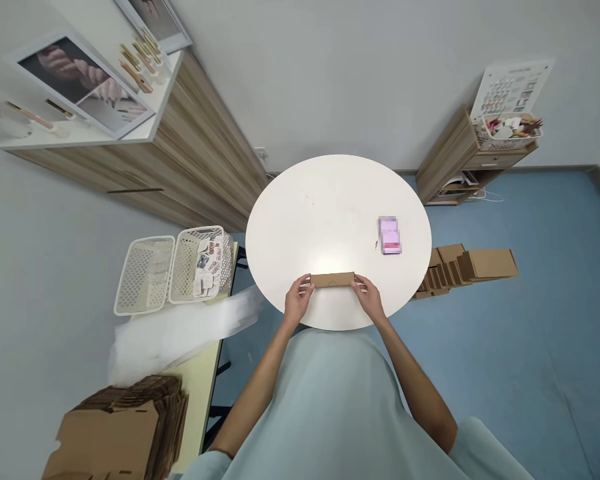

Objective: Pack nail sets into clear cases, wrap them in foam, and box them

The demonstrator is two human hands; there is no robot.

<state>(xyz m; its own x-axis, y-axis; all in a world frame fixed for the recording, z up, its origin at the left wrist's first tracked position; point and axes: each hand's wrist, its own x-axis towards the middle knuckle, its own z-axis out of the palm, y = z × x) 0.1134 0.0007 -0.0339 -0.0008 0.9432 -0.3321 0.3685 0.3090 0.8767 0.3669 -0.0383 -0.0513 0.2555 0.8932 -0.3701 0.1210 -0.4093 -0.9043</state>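
"On the near side of the white bench [325,207], that slim cardboard box [332,280], what could go wrong there?"

"Probably a crumpled end, if one side gets squeezed harder. Left hand [297,299] and right hand [370,297] each have a closed grip on an end, forearms [257,385] angled inward."

The box [332,280] hides its underside; the pink item [390,236] is blurred.

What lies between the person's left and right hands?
In the head view, a narrow brown cardboard box spans the gap between the left hand and right hand, one at each end.
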